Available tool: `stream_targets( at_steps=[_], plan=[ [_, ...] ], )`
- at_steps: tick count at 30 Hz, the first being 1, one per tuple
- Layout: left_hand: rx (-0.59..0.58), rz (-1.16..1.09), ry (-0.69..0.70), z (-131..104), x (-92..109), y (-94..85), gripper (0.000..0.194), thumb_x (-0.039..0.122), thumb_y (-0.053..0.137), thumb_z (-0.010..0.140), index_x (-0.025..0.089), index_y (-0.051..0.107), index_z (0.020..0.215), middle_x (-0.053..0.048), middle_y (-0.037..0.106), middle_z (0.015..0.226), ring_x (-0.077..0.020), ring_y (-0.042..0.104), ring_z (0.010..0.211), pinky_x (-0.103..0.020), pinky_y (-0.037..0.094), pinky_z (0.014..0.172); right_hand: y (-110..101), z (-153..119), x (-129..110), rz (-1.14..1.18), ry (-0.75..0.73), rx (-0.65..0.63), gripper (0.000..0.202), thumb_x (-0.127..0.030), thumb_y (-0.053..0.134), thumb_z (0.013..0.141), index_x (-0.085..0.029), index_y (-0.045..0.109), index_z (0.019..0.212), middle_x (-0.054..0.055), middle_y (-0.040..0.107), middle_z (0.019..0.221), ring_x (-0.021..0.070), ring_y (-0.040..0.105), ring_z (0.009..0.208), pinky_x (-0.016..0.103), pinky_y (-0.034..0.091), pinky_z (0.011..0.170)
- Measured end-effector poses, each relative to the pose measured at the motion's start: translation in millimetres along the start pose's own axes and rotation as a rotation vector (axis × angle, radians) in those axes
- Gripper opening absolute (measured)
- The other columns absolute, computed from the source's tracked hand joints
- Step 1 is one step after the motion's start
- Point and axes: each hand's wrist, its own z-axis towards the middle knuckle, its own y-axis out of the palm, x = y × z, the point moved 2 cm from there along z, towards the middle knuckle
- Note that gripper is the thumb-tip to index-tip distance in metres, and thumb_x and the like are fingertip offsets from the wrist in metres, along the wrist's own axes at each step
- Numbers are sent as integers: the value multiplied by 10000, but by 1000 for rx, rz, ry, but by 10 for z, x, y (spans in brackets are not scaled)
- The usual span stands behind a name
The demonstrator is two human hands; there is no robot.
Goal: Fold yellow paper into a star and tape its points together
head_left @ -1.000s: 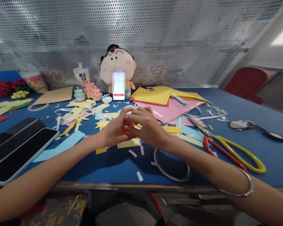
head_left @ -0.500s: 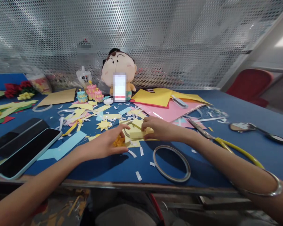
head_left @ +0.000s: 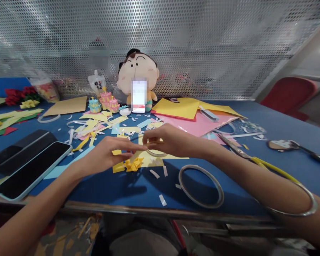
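Observation:
Both hands meet over the middle of the blue table. My left hand (head_left: 108, 154) reaches in from the left, its fingertips pinching one end of a pale yellow paper strip (head_left: 136, 155). Curled fingers of my right hand (head_left: 170, 140) come against the same strip from the other side, partly hiding it. Just below my left fingers is a folded orange-yellow paper star (head_left: 133, 164); whether it touches the strip I cannot tell. A roll of tape (head_left: 157, 154) lies beneath my right hand on a pale yellow sheet (head_left: 176, 157).
A larger tape roll (head_left: 180, 181) lies near the front edge. Scissors with yellow handles (head_left: 272, 169) are under my right forearm. At left lies a phone (head_left: 34, 172); paper scraps (head_left: 90, 126) spread behind. A plush doll (head_left: 138, 69) with a lit phone (head_left: 139, 94) stands at the back.
My left hand has moved off the orange-yellow star, leaving it uncovered, and its fingertips have come to the paper strip. My right hand has shifted slightly left. The view has turned a little.

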Motion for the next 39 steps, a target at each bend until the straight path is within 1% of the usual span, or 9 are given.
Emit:
stream_targets(
  at_steps=[3, 7, 12, 16, 20, 23, 29, 35, 39],
  plan=[
    [-15, 15, 25, -33, 25, -16, 225, 162, 500, 840, 199, 713, 904, -43, 715, 843, -135, 656, 733, -218, 486, 656, 24, 50, -76, 38, 37, -32, 112, -65, 613, 751, -156, 548, 763, -47, 530, 611, 82, 463, 546, 193, 319, 514],
    [-19, 11, 56, -69, -2, -28, 189, 172, 521, 850, 188, 695, 778, -23, 709, 833, -110, 655, 734, -179, 473, 674, 60, 75, -105, 129, 32, -66, 138, -50, 607, 750, -164, 540, 788, -70, 518, 570, 76, 452, 515, 189, 326, 506],
    [-31, 189, 26, -108, -43, -12, 206, 144, 464, 869, 159, 649, 778, -23, 628, 805, -107, 606, 729, -178, 437, 652, 101, 76, -78, 237, -46, -75, 122, -64, 524, 797, -150, 612, 801, -10, 644, 676, 94, 565, 604, 204, 403, 570],
    [-53, 278, 6, -116, -49, 9, 225, 135, 430, 866, 163, 632, 772, -16, 581, 793, -104, 560, 702, -182, 413, 623, 112, 60, -70, 241, -92, -66, 245, 31, 487, 721, -155, 643, 750, -5, 689, 727, 93, 612, 658, 200, 445, 624],
    [-23, 303, 9, -126, -60, 21, 241, 156, 420, 876, 174, 644, 790, -18, 575, 810, -107, 542, 716, -192, 417, 652, 141, 33, -53, 243, -101, -85, 355, 99, 455, 660, -162, 664, 778, -7, 717, 768, 103, 649, 704, 203, 475, 656],
    [-6, 293, 4, -140, -78, 29, 250, 179, 419, 880, 189, 655, 800, -16, 583, 810, -111, 542, 719, -198, 423, 659, 176, 20, -20, 233, -130, -84, 343, 75, 484, 695, -179, 681, 814, -4, 727, 809, 105, 655, 720, 209, 483, 665],
    [21, 283, 4, -149, -84, 38, 243, 220, 449, 885, 185, 662, 774, -16, 591, 785, -116, 553, 713, -201, 423, 653, 214, 26, -4, 231, -184, -83, 167, -43, 574, 786, -165, 689, 778, 16, 712, 782, 98, 638, 703, 203, 467, 664],
    [-3, 289, -49, -161, -88, 63, 243, 232, 450, 884, 187, 658, 767, -1, 565, 750, -108, 535, 673, -198, 404, 625, 242, 31, -18, 187, -189, -50, 136, -123, 543, 855, -159, 662, 801, 25, 649, 783, 101, 582, 693, 221, 439, 650],
    [-31, 278, -67, -154, -97, 77, 251, 206, 425, 884, 181, 647, 769, -5, 560, 756, -108, 536, 675, -201, 392, 620, 277, 33, 16, 179, -177, -7, 144, -139, 542, 854, -154, 655, 766, 38, 608, 793, 115, 557, 702, 241, 431, 657]
  ],
)
